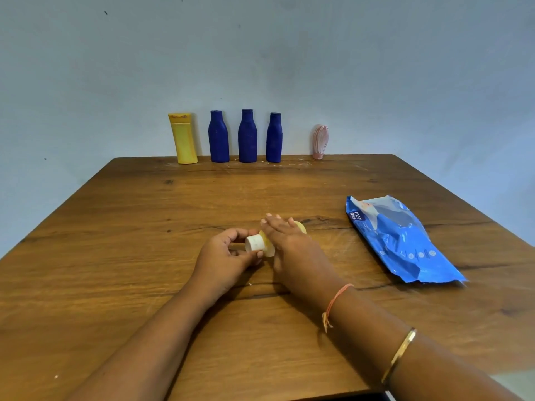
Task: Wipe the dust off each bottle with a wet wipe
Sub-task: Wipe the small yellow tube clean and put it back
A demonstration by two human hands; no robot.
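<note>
Small yellow bottle [269, 250] lying on its side, dead centre of the surface [144, 227], and both hands are on it! The left hand [225, 256] has its fingers and thumb curled round the white cap [254, 243], pinching it at the bottle's 9 o'clock end. The right hand [286, 241] lies flat across the bottle's body, fingers straight and pointing to 12 o'clock, with the yellow base peeping out past them. Whether a wipe sits under that palm cannot be told. An orange thread [337, 299] circles the right wrist, and a gold bangle [401, 353] sits further up the arm.

Out at 3 o'clock from the hands lies the blue wipes pack [399, 238], flat and well apart. Up at 12 o'clock, along the far edge against the wall [289, 53], stands a row: a tall yellow bottle [183, 138], then three blue bottles [247, 136] side by side, all upright. At the right end is a small pink object [320, 141], too blurred to make out.
</note>
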